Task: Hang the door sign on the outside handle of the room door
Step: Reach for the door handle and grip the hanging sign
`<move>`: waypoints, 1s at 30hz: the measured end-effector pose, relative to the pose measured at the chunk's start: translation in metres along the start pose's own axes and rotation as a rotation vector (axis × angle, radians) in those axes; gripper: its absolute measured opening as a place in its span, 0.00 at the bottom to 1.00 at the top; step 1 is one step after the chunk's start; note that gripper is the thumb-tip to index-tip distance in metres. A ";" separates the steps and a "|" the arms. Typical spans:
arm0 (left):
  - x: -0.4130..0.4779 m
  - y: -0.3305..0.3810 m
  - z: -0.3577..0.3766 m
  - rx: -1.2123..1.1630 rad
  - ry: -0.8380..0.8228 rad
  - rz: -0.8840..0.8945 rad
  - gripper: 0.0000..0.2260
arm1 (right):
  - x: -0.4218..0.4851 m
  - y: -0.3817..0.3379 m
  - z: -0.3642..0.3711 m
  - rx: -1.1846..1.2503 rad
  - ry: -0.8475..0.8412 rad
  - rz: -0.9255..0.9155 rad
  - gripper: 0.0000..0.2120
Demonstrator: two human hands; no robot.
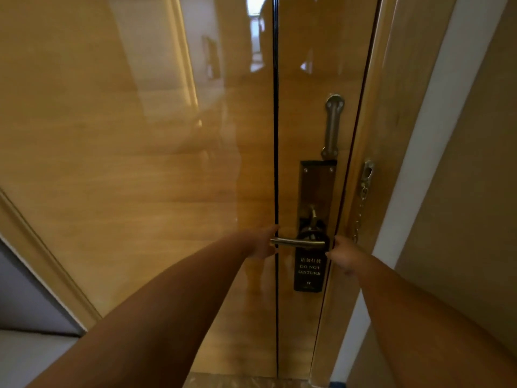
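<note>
Door sign: a black "DO NOT DISTURB" hanger hung looped over the lever handle on the glossy wooden door, its printed panel dangling just below the lever.
Left hand: the left hand was at the lever's free end, fingers curled there; whether they actually gripped it could not be told.
Right hand: the right hand sat beside the sign's right edge, fingers bent and touching or nearly touching the card near its top; the grip was unclear.
Sign relative to fingers: between both hands, closer to the right.
Hardware: a metal latch bar above; a security chain on the frame to the right.
</note>
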State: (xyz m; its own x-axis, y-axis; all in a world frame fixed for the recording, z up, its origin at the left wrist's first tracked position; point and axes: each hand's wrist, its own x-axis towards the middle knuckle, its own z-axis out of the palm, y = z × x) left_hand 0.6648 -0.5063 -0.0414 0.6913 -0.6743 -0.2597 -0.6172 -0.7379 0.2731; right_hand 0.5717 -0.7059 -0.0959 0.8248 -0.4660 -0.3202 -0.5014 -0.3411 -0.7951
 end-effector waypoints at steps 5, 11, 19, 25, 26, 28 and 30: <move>0.024 0.005 -0.013 0.096 -0.064 0.066 0.12 | 0.021 -0.005 -0.005 -0.061 0.032 -0.029 0.18; 0.042 0.007 -0.011 0.124 -0.166 0.030 0.15 | 0.019 -0.006 -0.003 -0.212 0.047 -0.081 0.04; 0.045 0.010 -0.013 0.125 -0.175 -0.004 0.17 | 0.006 -0.028 -0.032 -0.366 -0.133 -0.094 0.06; 0.036 0.003 -0.015 0.167 -0.138 -0.039 0.13 | 0.003 -0.044 -0.007 -0.319 -0.252 -0.148 0.05; 0.033 -0.003 -0.015 0.166 -0.124 -0.057 0.13 | 0.004 -0.050 0.002 -0.302 -0.252 -0.162 0.05; 0.027 -0.018 -0.018 0.127 -0.109 -0.116 0.16 | 0.006 -0.061 0.023 -0.254 -0.252 -0.191 0.04; 0.019 -0.037 -0.023 0.062 -0.117 -0.184 0.19 | 0.007 -0.074 0.043 -0.188 -0.290 -0.211 0.05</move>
State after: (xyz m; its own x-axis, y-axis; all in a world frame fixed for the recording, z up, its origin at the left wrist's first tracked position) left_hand 0.7094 -0.4910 -0.0347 0.7482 -0.5244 -0.4064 -0.5094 -0.8466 0.1545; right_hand 0.6256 -0.6490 -0.0613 0.9408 -0.1294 -0.3134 -0.3302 -0.5602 -0.7597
